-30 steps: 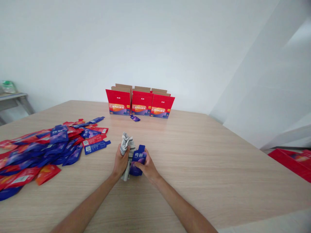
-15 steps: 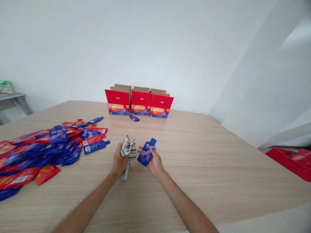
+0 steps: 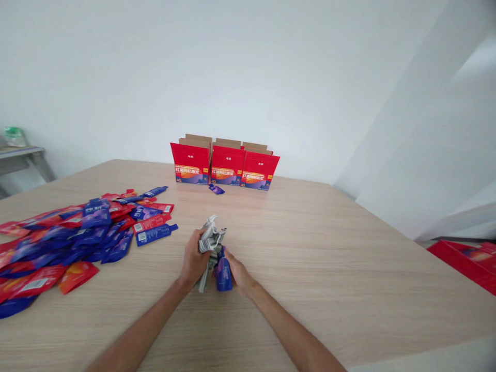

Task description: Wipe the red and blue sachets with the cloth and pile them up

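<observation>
A crumpled grey-and-white striped cloth (image 3: 211,243) is bunched in my left hand (image 3: 195,258), its folds sticking up above the fingers and a tail hanging below. Right beside it, my right hand (image 3: 238,271) grips a blue spouted pouch (image 3: 223,274), which stands upright with its spout end up against the cloth. Some of the right fingers are hidden behind the pouch. Both hands are over the near middle of the wooden table (image 3: 310,268).
A heap of red and blue pouches (image 3: 93,237) covers the table's left side. Three open red cartons (image 3: 227,165) stand in a row at the back, with a single purple pouch (image 3: 216,189) before them. At far right is a red box (image 3: 465,261).
My right hand has brought the pouch left to the cloth and turned it, so its large printed face no longer shows. My left hand has shifted slightly right, still holding the cloth.
</observation>
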`<state>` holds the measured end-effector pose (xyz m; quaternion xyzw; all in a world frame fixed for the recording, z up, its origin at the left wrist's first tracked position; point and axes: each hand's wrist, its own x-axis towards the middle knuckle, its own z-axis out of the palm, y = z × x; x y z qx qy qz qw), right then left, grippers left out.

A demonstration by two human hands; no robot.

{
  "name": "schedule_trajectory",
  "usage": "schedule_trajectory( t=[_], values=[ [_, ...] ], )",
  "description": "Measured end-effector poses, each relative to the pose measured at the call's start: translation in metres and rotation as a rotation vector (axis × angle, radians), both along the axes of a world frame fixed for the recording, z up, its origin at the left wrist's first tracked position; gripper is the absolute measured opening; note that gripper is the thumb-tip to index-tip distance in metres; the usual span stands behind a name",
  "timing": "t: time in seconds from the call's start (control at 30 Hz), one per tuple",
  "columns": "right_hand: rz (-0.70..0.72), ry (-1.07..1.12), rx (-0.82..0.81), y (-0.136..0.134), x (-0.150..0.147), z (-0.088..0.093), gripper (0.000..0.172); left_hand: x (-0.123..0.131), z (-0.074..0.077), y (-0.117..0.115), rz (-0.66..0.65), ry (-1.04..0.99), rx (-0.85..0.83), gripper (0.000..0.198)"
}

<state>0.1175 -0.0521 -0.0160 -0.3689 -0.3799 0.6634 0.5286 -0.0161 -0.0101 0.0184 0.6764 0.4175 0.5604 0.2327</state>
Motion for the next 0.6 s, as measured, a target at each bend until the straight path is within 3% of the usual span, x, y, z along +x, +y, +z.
schedule_trajectory(
  t=[0.13,0.33,0.4,0.5,0.6],
  values=[
    [-0.134,0.084,-0.051,-0.003,-0.009,-0.002,0.065,0.000,-0.002,-0.005,-0.042,0.001,-0.041,0.034],
    [-0.170,0.145,0.062,0.002,0.011,0.027,0.069,0.027,-0.013,-0.038,-0.421,0.110,-0.065,0.046],
    [-0.140,0.128,0.074,0.003,0.017,0.034,0.072,0.032,-0.014,-0.042,-0.482,0.132,-0.064,0.044],
    [-0.109,0.119,0.061,0.002,0.014,0.031,0.072,0.027,-0.009,-0.036,-0.400,0.131,-0.053,0.046],
    [-0.114,0.085,0.053,-0.004,0.000,0.014,0.067,0.011,-0.001,-0.018,-0.201,0.103,-0.035,0.042]
  ],
)
